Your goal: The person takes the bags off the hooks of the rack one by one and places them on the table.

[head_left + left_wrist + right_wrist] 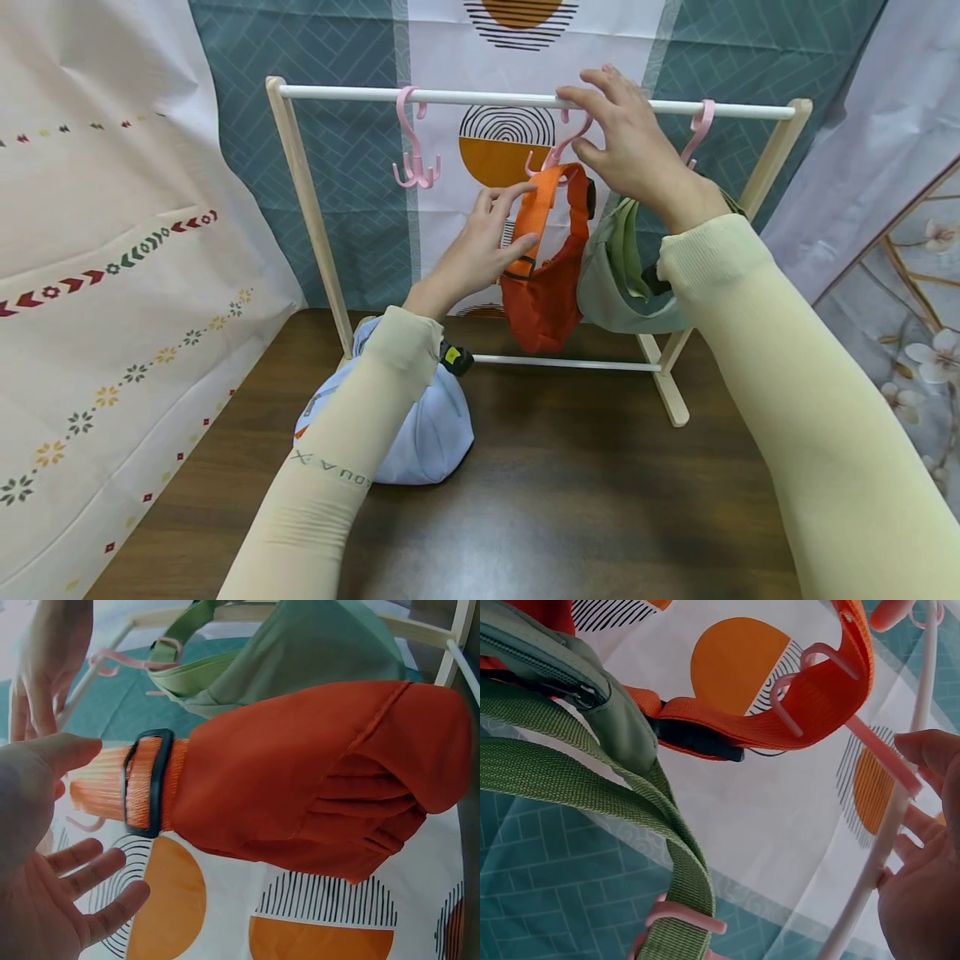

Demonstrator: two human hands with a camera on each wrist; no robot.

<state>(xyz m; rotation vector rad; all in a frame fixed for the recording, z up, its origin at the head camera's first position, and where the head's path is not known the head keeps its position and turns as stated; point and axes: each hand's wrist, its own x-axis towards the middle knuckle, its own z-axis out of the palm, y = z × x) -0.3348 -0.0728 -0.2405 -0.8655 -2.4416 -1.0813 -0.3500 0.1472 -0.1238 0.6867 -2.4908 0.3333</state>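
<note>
Red bag (pixel 542 304) hanging, our left hand (pixel 480 237) spread at its ten o'clock. Right hand (pixel 630 137) loose by the rail (pixel 495 99), both empty.

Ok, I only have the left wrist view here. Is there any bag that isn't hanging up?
Observer: Yes, the head view shows a light blue bag sitting on the table, near the rack's left side.
Operator: Got it. Any free hook?
Observer: The leftmost pink hook hangs on the rail with nothing on it.
Operator: Does the red bag have a buckle I'm missing?
Observer: Yes, the right wrist view shows a black buckle on its strap.
</note>
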